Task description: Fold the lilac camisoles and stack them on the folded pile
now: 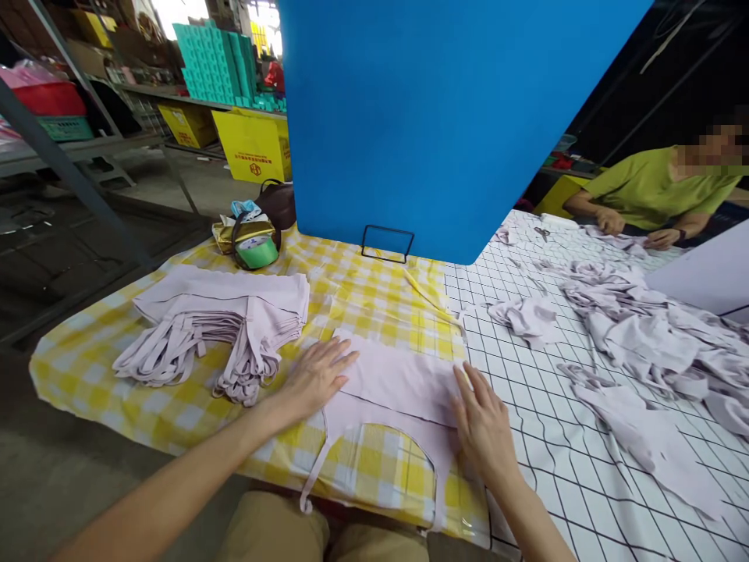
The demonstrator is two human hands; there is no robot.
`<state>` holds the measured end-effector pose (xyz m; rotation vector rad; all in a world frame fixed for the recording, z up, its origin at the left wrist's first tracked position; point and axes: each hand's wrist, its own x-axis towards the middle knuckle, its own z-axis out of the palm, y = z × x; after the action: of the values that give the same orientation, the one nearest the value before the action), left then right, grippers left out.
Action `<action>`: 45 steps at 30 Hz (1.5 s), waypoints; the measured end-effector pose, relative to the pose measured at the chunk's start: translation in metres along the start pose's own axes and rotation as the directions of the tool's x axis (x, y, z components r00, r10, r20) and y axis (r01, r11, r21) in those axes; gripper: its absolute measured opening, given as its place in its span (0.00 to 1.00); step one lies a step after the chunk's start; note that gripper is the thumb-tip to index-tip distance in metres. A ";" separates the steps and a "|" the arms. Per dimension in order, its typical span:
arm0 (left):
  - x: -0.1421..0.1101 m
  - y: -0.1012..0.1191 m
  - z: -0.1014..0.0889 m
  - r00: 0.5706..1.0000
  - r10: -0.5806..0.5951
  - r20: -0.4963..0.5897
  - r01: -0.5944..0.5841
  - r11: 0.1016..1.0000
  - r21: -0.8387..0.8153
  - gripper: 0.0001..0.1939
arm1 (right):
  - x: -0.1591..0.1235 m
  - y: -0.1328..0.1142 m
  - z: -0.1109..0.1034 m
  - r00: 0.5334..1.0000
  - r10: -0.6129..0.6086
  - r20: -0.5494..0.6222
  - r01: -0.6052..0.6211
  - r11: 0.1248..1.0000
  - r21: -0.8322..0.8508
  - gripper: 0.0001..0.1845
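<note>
A pale lilac garment piece [398, 378] with thin straps lies flat on the yellow checked tablecloth [374, 300] in front of me. My left hand [316, 376] rests flat on its left edge, fingers stretched out. My right hand [480, 417] lies flat on its right edge, fingers apart. Neither hand grips anything. To the left sits a folded stack of the same lilac pieces [216, 324], straps hanging toward me.
A big blue board [433, 117] stands upright at the table's back on a wire stand [387, 242]. Loose lilac pieces [644, 328] cover the white grid cloth at right. Across it a person in a green shirt [655, 187] handles fabric. Green tape roll [257, 251] and bags sit back left.
</note>
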<state>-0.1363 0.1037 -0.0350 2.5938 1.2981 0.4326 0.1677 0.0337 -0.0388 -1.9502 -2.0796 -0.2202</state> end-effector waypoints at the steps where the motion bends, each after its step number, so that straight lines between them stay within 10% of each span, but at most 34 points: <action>1: 0.001 0.001 0.003 0.999 0.010 0.034 -0.010 1.000 0.010 0.21 | 0.003 -0.001 0.005 0.998 -0.007 0.062 0.008 1.000 -0.009 0.26; 5: -0.004 -0.009 0.007 0.995 -0.091 0.048 0.090 0.996 0.016 0.18 | 0.002 0.008 0.020 0.975 0.024 0.223 -0.018 0.999 -0.030 0.28; 15: 0.046 -0.008 -0.008 0.837 -0.547 -0.011 0.546 0.836 0.057 0.13 | 0.045 0.008 0.009 0.894 0.444 0.067 -0.443 0.896 -0.031 0.15; 33: 0.050 -0.015 -0.011 0.830 -0.557 -0.036 0.553 0.829 -0.082 0.02 | 0.057 -0.016 -0.001 0.896 0.442 -0.039 -0.439 0.896 0.063 0.12; 45: 0.043 -0.017 0.007 0.903 -0.418 -0.097 0.425 0.902 0.076 0.22 | 0.060 -0.006 0.014 0.878 0.467 0.103 -0.478 0.864 0.156 0.19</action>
<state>-0.1219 0.1481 -0.0401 2.2842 1.8921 0.4022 0.1572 0.0947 -0.0328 -2.2953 -1.5180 0.1279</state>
